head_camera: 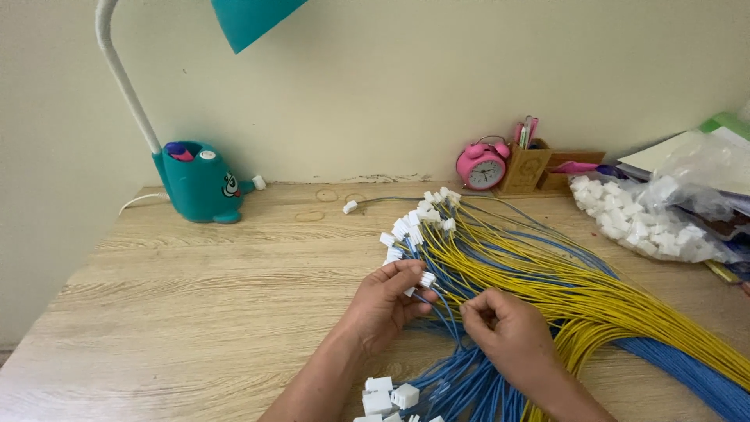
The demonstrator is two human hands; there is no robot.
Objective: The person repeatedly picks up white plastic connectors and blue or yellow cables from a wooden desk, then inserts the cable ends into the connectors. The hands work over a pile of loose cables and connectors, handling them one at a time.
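Note:
A thick bundle of yellow and blue wires (562, 273) fans across the wooden desk (195, 289), many ends tipped with small white plastic connectors (422, 215). My left hand (387, 301) pinches a white connector (426, 279) on a wire end at the bundle's left edge. My right hand (508, 328) sits just to the right, fingers closed on a thin blue wire. Several loose white connectors (387, 395) lie at the near edge by my left forearm.
A teal desk lamp (199, 180) stands at the back left. A pink alarm clock (482, 166) and a wooden pen holder (525, 166) stand at the back wall. A clear bag of white connectors (648, 219) lies at the right, with papers behind it.

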